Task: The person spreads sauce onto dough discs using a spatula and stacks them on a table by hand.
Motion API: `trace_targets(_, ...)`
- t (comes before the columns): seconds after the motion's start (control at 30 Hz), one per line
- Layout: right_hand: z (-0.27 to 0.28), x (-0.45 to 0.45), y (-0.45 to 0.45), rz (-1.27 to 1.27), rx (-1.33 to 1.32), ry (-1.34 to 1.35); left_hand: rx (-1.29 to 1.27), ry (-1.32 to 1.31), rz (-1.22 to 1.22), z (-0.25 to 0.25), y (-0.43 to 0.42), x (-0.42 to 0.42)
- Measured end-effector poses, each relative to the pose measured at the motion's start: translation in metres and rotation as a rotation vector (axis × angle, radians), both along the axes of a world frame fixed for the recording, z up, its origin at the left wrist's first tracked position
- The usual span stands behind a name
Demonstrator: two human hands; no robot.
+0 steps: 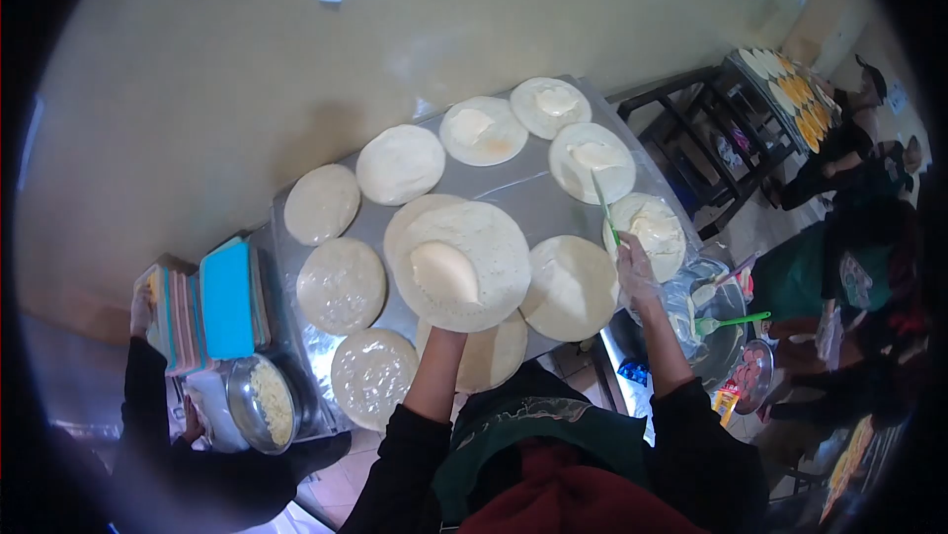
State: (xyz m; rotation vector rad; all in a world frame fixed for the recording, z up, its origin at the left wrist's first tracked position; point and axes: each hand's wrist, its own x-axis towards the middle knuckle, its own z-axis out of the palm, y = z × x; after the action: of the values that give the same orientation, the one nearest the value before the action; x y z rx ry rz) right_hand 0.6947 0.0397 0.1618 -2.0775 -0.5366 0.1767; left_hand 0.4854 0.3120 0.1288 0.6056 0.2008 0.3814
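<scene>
My left hand holds up a round flatbread from underneath; its fingers are hidden below the bread. A smooth dollop of cream-coloured spread lies on that flatbread. In my right hand, gloved in clear plastic, is a green-handled spatula. Its blade reaches a flatbread with a patch of spread near the table's right end. Nearest the right wrist are a flatbread heaped with spread and a plainer one. Several more flatbreads, some glossy, ring the raised one.
A metal table stands against the wall. At right, a large bowl holds another green spatula. Left are stacked trays with a blue lid, a bowl of pale shreds and a person's arm. Several people stand right, near a dark rack.
</scene>
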Motion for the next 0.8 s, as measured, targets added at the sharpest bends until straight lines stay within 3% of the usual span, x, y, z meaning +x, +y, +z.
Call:
trace_targets(0.07,0.033,-0.023,0.019,0.029,0.036,0.081,-0.018,-0.006,0.037,0.010,0.017,0.007)
trace_targets(0.13,0.105,-0.069,0.042,0.072,-0.004,0.503,-0.033,-0.009,0.066,0.010,0.009,-0.013)
trace_targets(0.17,0.108,-0.082,0.050,0.086,-0.004,0.505,-0.041,-0.014,0.077,0.011,0.008,-0.020)
trace_targets(0.27,0.119,-0.126,0.073,0.532,0.099,0.251,-0.065,-0.031,0.094,0.016,0.010,-0.031)
trace_targets(0.43,0.103,-0.184,0.079,0.676,0.017,0.078,-0.114,-0.066,0.095,0.021,0.024,-0.068)
trace_targets(0.5,0.126,-0.206,0.069,0.787,-0.355,-0.432,-0.138,-0.079,0.099,0.022,0.034,-0.083)
trace_targets(0.63,0.108,-0.207,0.061,0.693,-0.540,-0.510,-0.183,-0.119,0.104,0.023,0.035,-0.110)
trace_targets(0.73,0.096,-0.189,0.077,0.445,-0.453,-0.615,-0.219,-0.145,0.101,0.021,0.031,-0.131)
trace_targets(0.77,0.100,-0.196,0.079,0.447,-0.451,-0.616,-0.228,-0.152,0.101,0.021,0.036,-0.136)
trace_targets(0.8,0.109,-0.205,0.080,0.489,-0.266,-0.572,-0.238,-0.159,0.102,0.020,0.032,-0.141)
